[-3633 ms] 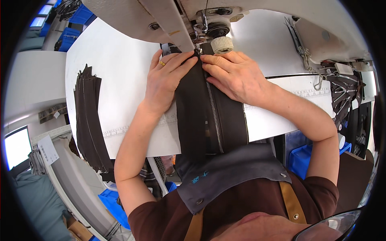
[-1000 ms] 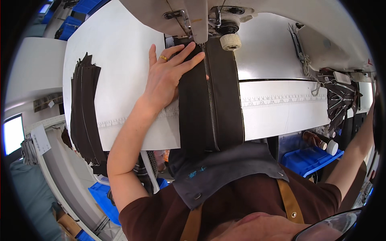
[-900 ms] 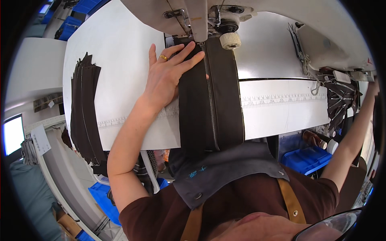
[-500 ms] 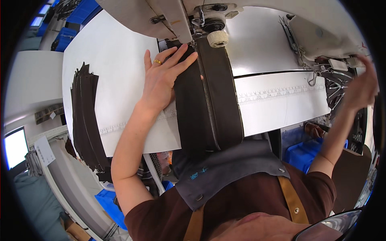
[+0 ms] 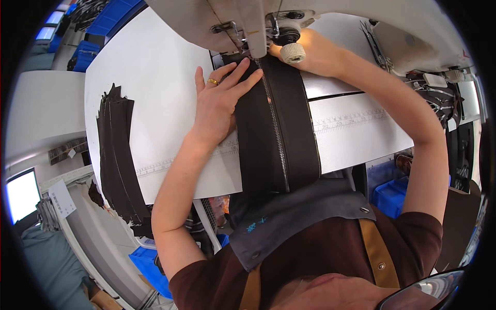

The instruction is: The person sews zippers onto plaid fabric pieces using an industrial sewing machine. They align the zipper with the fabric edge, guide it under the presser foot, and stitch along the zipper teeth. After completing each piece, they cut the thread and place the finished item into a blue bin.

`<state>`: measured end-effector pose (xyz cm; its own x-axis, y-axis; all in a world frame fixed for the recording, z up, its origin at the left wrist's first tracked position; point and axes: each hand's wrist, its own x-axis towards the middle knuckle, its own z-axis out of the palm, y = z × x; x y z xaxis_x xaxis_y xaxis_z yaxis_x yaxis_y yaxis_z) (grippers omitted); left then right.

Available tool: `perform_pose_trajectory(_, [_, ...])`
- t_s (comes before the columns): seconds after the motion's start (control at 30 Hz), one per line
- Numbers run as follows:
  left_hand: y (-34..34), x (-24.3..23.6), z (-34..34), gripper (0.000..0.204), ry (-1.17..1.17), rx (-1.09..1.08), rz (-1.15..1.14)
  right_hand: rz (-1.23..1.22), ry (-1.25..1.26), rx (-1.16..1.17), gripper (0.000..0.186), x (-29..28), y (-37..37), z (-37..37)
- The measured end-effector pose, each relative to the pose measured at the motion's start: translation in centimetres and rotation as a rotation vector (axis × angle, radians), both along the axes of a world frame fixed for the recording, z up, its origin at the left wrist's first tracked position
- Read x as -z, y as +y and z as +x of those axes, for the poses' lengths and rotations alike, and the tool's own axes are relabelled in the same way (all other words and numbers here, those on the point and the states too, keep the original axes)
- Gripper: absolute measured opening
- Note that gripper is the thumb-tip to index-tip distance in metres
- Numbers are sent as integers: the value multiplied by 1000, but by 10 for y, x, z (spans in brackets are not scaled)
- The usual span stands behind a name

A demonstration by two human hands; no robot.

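A dark brown fabric panel (image 5: 299, 139) with a metal zipper (image 5: 277, 132) along its length lies under the head of a sewing machine (image 5: 217, 18). It hangs over the table's near edge toward my apron. My left hand (image 5: 222, 101), a ring on one finger, rests spread on the panel, its fingertips beside the zipper close to the needle area. Over on the right, my right hand (image 5: 315, 54) reaches in by the machine's white knob (image 5: 293, 52). Its fingers are largely hidden by the knob and the machine head, so their grip is unclear.
A stack of dark fabric strips (image 5: 116, 150) lies at the table's left. The white table (image 5: 170, 129) has a ruler scale (image 5: 351, 120) along it. Thread snips (image 5: 374, 46) lie by the machine at the right. A blue bin (image 5: 390, 196) stands below the table.
My right hand has swung in from the far right to the machine head. My left hand stays on the panel. The whole view has shifted slightly.
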<state>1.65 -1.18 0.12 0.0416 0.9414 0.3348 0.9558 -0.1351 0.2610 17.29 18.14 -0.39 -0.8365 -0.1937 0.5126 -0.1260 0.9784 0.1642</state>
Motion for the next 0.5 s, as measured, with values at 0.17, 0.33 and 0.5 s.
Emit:
perform_pose_trajectory(0.17, [1, -2, 1, 45, 9, 10, 10, -322, 123, 252, 12, -1, -30, 13])
perform_pose_trajectory(0.33, [1, -1, 1, 46, 14, 12, 17, -1067, 86, 354, 13, -5, -46, 2])
perform_pose_trajectory(0.5, [1, 0, -2, 45, 31, 21, 16, -1741, 34, 156, 18, -13, -37, -1])
